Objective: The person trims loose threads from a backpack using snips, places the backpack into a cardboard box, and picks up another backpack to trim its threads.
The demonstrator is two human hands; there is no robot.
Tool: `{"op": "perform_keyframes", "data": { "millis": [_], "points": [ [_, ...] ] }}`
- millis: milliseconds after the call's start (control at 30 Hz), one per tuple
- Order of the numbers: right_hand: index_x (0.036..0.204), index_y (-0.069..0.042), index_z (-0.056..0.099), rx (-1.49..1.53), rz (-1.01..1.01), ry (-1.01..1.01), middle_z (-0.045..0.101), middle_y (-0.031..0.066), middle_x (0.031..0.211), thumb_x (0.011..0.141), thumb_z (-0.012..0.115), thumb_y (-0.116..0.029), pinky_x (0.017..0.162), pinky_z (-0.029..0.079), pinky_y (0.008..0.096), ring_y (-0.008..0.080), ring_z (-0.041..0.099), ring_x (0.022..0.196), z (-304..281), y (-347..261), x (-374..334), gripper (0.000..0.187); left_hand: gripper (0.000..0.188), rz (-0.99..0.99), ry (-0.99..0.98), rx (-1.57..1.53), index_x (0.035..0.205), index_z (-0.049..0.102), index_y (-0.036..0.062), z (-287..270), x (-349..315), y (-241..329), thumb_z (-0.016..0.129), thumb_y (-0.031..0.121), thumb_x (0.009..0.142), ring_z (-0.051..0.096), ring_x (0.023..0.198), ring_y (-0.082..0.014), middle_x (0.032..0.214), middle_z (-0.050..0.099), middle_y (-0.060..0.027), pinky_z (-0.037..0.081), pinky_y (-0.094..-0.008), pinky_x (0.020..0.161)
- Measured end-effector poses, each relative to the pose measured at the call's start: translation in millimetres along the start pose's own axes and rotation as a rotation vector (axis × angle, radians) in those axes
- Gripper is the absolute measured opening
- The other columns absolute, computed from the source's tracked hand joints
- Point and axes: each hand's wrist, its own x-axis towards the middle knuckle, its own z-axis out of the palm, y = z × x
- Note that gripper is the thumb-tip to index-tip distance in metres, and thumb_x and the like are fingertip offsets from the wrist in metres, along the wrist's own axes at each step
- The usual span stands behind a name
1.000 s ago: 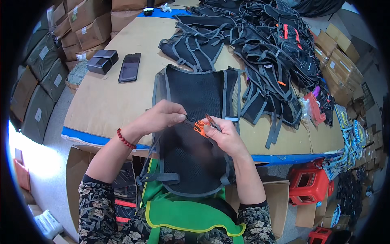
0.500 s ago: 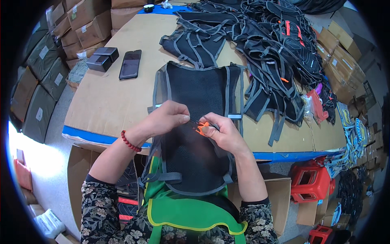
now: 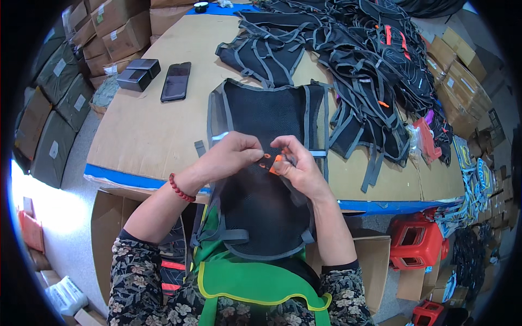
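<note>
A black mesh backpack panel (image 3: pixel 261 117) with grey edging lies in front of me, its upper part on the table and its lower part hanging over the edge. Above it, my right hand (image 3: pixel 305 171) grips an orange plastic buckle (image 3: pixel 277 163) between thumb and fingers; a bit of dark strap shows beside it. My left hand (image 3: pixel 237 155), with a red bead bracelet at the wrist, is pinched close to the buckle. What its fingertips hold, if anything, is too small to make out. Small orange bits show between the two hands.
A cardboard-covered table (image 3: pixel 136 127) has blue edging. On it lie a phone (image 3: pixel 175 82), a dark box (image 3: pixel 138 74) and a heap of black backpack pieces (image 3: pixel 359 60). A red stool (image 3: pixel 416 243) stands at right; an open carton (image 3: pixel 106 228) is below the table edge.
The orange buckle has turned in my right hand, whose index finger has lifted. My left hand has shifted slightly right, still pinched near the buckle.
</note>
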Motion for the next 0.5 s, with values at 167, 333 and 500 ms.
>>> {"op": "perform_keyframes", "data": {
  "millis": [167,333,500],
  "points": [
    [0.112,-0.003,0.051,0.053,0.021,0.103,0.053,0.0042,0.097,0.087,0.067,-0.033,0.076,0.044,0.0232,0.008,0.051,0.084,-20,13,-3,0.043,0.017,0.356,0.543,0.133,0.099,0.062,0.001,-26,-20,-12,0.052,0.011,0.091,0.052,0.083,-0.0078,0.09,0.057,-0.0002,0.043,-0.023,0.076],
    [0.108,-0.01,0.055,-0.698,0.039,0.338,0.063,0.0132,0.081,0.082,0.062,-0.017,0.068,0.047,0.039,0.03,0.064,0.076,-39,38,-3,0.028,0.016,0.094,0.808,-0.139,0.087,0.061,0.0002,-29,-95,-62,0.051,0.012,0.092,0.052,0.069,-0.0075,0.074,0.056,-0.0003,0.042,-0.0217,0.066],
    [0.105,-0.011,0.056,-0.795,0.074,0.371,0.064,0.0142,0.078,0.081,0.065,-0.02,0.067,0.047,0.0423,0.0356,0.063,0.075,-32,44,-3,0.028,0.013,-0.049,0.67,-0.203,0.086,0.064,-0.0012,45,-139,-69,0.057,0.01,0.089,0.055,0.062,-0.008,0.069,0.059,-0.0018,0.043,-0.0221,0.057]
  ]
}}
